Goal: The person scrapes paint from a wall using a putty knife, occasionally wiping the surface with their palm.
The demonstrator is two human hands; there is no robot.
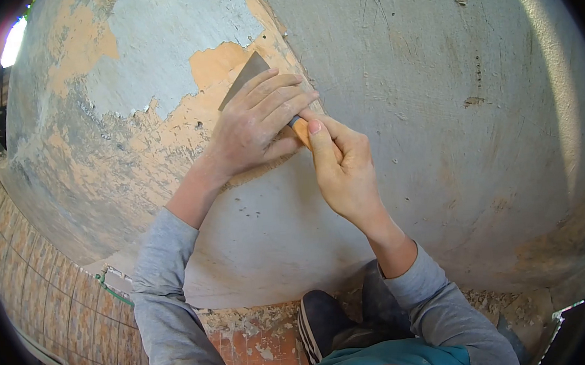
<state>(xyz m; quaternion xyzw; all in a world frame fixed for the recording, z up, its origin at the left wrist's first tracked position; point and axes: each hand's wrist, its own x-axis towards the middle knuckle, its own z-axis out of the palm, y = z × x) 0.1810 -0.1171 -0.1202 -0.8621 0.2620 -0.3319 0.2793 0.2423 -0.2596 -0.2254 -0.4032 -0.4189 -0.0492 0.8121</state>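
Observation:
A putty knife (245, 77) with a broad metal blade and an orange wooden handle lies tilted against the wall, its blade edge up and to the left. My right hand (343, 162) is wrapped round the handle, thumb along it. My left hand (258, 120) lies flat over the lower part of the blade, fingers stretched toward the right and pressing on it. Around the blade the wall (161, 49) has peeling light-grey paint, with bare orange-beige patches (215, 64) showing. Part of the blade is hidden under my left hand.
A corner edge (275, 17) runs down the wall, with a grey wall face (423, 105) to its right. Paint chips and rubble (261, 317) lie along the wall's foot on a reddish tiled floor (251, 362). My shoe (324, 319) stands close by. A brick-patterned surface (49, 288) is at left.

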